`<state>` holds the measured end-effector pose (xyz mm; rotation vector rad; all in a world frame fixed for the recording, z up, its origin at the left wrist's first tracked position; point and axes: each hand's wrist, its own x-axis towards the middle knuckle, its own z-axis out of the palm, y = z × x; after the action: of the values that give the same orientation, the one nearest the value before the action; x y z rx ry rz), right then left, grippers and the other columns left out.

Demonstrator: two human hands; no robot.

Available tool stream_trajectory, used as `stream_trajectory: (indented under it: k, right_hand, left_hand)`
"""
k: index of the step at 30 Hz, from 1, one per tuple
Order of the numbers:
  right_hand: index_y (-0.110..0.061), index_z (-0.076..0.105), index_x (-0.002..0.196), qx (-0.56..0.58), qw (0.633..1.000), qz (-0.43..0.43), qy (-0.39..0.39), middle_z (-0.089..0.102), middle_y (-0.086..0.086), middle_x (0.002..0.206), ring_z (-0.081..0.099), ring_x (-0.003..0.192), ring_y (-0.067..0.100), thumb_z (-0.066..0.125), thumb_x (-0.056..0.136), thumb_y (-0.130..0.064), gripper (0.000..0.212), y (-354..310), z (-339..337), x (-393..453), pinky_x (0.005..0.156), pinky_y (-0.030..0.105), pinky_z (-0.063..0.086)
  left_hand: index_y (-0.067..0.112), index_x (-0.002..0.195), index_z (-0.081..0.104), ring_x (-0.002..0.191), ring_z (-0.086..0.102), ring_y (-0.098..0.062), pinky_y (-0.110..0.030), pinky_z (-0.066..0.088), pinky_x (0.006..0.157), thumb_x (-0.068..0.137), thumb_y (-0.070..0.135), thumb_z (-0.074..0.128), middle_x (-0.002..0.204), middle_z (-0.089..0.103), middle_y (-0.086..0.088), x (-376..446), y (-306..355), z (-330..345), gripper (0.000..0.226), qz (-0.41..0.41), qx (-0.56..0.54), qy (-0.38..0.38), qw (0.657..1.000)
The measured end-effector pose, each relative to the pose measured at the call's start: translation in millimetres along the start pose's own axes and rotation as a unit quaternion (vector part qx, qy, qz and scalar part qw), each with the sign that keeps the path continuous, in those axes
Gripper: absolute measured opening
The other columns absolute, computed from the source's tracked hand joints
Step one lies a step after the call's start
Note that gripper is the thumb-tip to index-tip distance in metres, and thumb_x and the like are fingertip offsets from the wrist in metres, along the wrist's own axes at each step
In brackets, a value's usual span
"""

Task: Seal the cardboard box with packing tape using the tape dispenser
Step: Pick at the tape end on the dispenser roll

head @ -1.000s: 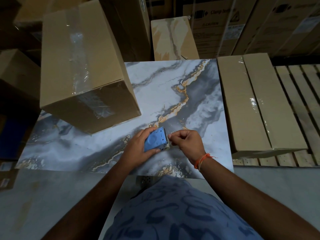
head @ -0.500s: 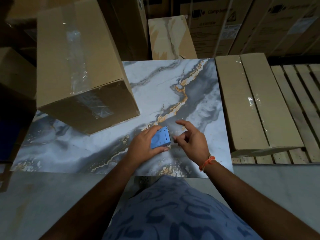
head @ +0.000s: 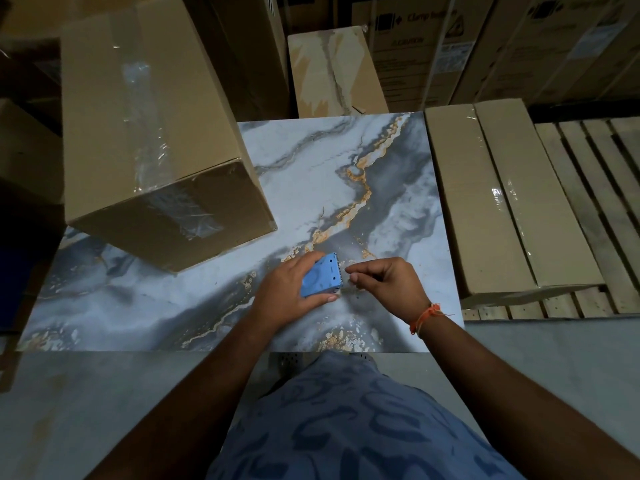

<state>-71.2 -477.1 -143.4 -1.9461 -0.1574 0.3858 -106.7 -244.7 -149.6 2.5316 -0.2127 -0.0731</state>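
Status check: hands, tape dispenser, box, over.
Left hand grips blue tape dispenser. Right hand pinching at its toothed edge. Cardboard box apart, already taped. Nothing between.

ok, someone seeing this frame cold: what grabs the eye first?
The marble-patterned slab with its gold vein, filling the centre. On its near part both hands meet: the left hand holds the blue tape dispenser, and the right hand, with an orange wrist thread, pinches at the dispenser's toothed edge. A large cardboard box, clear tape along its top, sits at the slab's far left corner.
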Motion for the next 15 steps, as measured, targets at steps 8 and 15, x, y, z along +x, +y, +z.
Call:
stream_trajectory:
  k: [8,15]
  right_hand:
    - [-0.005,0.075,0.114,0.121,0.990,0.037,-0.063,0.078,0.015,0.097,0.075,0.086,0.017,0.075,0.086,-0.005,0.028,-5.2,-1.1,6.5,0.083,0.026,0.060]
    - [-0.007,0.080,0.098,0.064,0.996,0.043,-0.050,0.079,0.010,0.084,0.073,0.073,0.010,0.078,0.082,-0.004,0.016,-6.9,0.3,7.3,0.082,0.033,0.062]
  left_hand:
    - [0.024,0.139,0.054,0.104,0.063,-0.019,-0.027,0.045,0.085,0.073,0.066,0.077,0.126,0.067,0.000,-2.5,-1.7,-2.2,0.081,0.002,-0.021,0.012,1.000]
    - [0.025,0.142,0.052,0.109,0.063,-0.021,-0.031,0.049,0.090,0.072,0.073,0.072,0.131,0.066,-0.001,-3.2,-5.9,-2.6,0.087,-0.008,-0.026,0.004,1.000]
